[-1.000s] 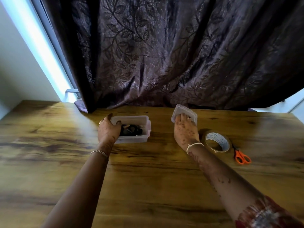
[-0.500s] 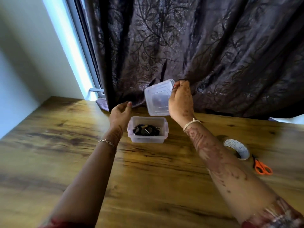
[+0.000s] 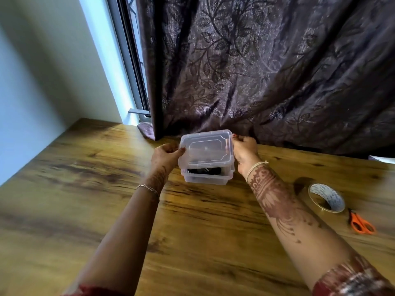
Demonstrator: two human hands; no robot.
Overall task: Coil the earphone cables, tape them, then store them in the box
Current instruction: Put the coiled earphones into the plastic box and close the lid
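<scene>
- Open wood of the table runs from its near edge to the box by the far edge.
- My left hand and right hand pinch the ends of the lid over the box; earlier only the right held it.
- Inside lie the earphone cables.

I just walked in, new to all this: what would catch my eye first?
The left hand and right hand hold a clear lid over a small plastic box at the far middle of the wooden table, dark earphone cables inside. To the right lie a tape roll and orange scissors.
</scene>
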